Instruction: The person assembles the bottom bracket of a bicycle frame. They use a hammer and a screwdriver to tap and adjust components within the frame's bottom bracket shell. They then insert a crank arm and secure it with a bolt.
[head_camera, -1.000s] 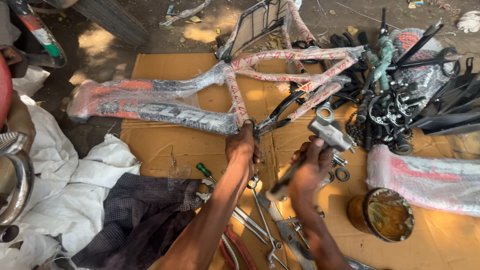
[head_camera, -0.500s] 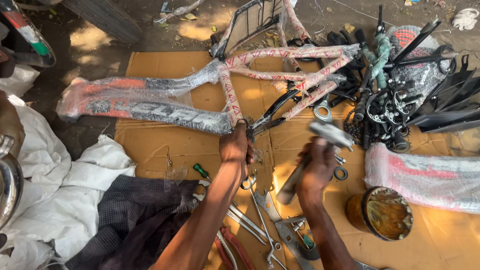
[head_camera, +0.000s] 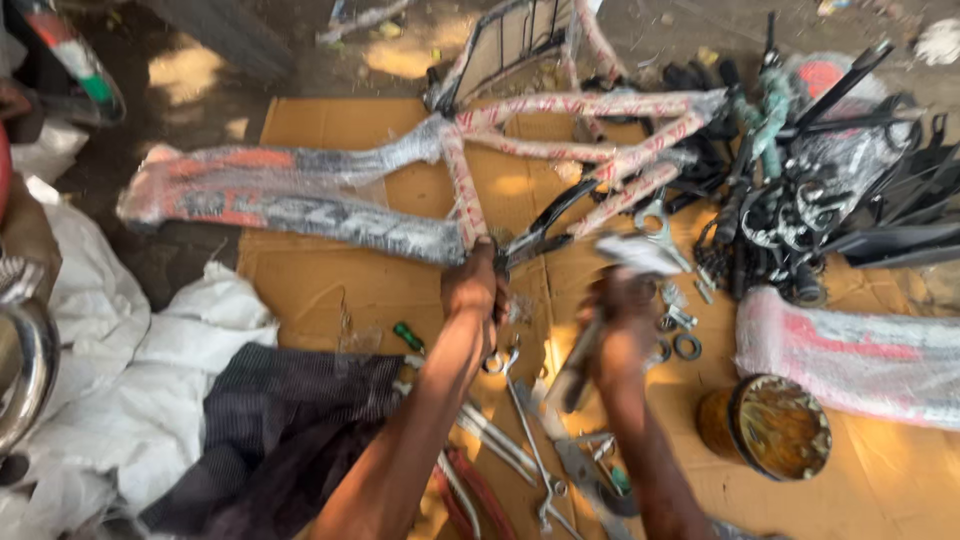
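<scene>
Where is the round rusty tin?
In the head view the round rusty tin sits low on the right, on the cardboard sheet. It is just below the wrapped bundle and to the right of the right hand.

— How many bicycle frames lie on the cardboard?
— One wrapped bicycle frame (head_camera: 330, 205), and one cardboard sheet (head_camera: 330, 280) beneath it.
— Hands?
— Two: one left hand (head_camera: 473, 285), one right hand (head_camera: 622, 305), which grips one hammer (head_camera: 610, 300).
— Tins?
— One round grease tin (head_camera: 770, 428).
— Other wrapped parts?
— One wrapped bundle (head_camera: 850, 355) at the right.
— Screwdrivers?
— One green-handled screwdriver (head_camera: 408, 337).
— Spanners and washers?
— Several spanners (head_camera: 530, 430) and a few small rings (head_camera: 680, 340); blur prevents an exact count.
— Cloths?
— One dark cloth (head_camera: 270, 430), one white sheet (head_camera: 110, 400).
</scene>
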